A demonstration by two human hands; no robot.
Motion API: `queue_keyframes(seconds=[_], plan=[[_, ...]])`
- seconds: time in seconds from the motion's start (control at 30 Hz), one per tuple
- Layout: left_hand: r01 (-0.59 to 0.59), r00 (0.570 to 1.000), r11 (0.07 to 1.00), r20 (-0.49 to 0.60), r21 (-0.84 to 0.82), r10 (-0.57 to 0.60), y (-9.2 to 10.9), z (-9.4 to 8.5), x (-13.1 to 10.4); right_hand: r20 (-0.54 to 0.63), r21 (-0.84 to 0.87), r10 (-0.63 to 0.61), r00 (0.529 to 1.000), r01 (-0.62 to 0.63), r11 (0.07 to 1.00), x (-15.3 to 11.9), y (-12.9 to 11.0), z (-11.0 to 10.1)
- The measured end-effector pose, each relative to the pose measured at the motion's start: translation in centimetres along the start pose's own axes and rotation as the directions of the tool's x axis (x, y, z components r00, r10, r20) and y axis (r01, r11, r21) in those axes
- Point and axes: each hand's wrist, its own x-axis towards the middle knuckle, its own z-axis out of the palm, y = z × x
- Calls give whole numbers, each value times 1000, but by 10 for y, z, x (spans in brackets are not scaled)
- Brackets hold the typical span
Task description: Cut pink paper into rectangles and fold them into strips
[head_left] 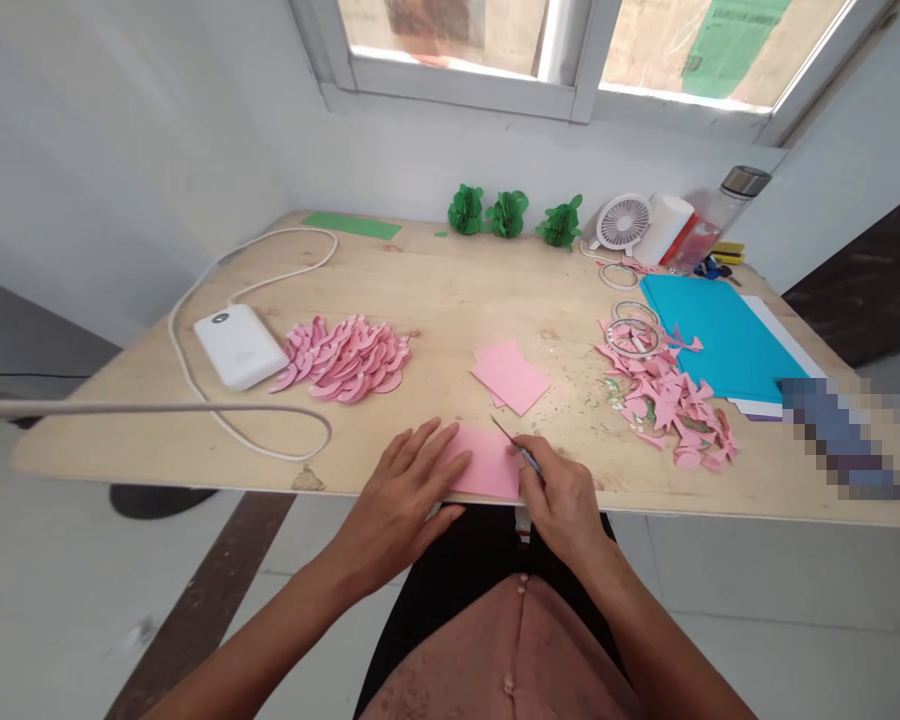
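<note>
Head view. Left hand (pixel 401 490) lies flat, fingers spread, pressing down the left part of a pink paper sheet (pixel 487 465) at the near edge of the table (pixel 450 290), about 6 o'clock. Nothing gripped, palm down. Right hand (pixel 562 495) is clenched around a thin pen-like tool (pixel 516 447), tip touching the sheet's right top corner; cannot tell if it is a pencil or a blade.

At 12 o'clock of the sheet, just apart: a small stack of pink paper squares (pixel 510 375). At 10 o'clock: a pile of cut pink petal shapes (pixel 345 358), and just beside it on the left a white power bank (pixel 240 345) with a white cable (pixel 195 400) looping over the table. At 2 o'clock: a heap of pink paper scraps (pixel 667 400), touching a tape ring (pixel 634 338). Beyond the scraps a cyan paper sheet (pixel 720 335) lies on white sheets.

Far edge of the table, 12 o'clock: three green paper pom-poms (pixel 506 213) in a row. At 1 o'clock: a small white desk fan (pixel 622 222), a white cylinder, a clear bottle (pixel 712 225) with metal cap. At 11 o'clock: a green paper strip (pixel 351 225) lying flat. Blurred patch at the table's right edge, unreadable. Window above the table.
</note>
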Motion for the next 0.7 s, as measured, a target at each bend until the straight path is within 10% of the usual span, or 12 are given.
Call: queue_keyframes(seconds=[0.4,0.53,0.7], plan=[[-42,989,959,-148,-280,0,-4,1,2,3,327,244,970,-232,916,-14,13,-18],[143,971,853,-97,-502,-219,-5,-13,16,10,397,286,958,-267,878,-14,13,-20],[473,811,557,90,-683,-578,0,-30,33,27,477,362,932,-330,815,-13,12,-21]])
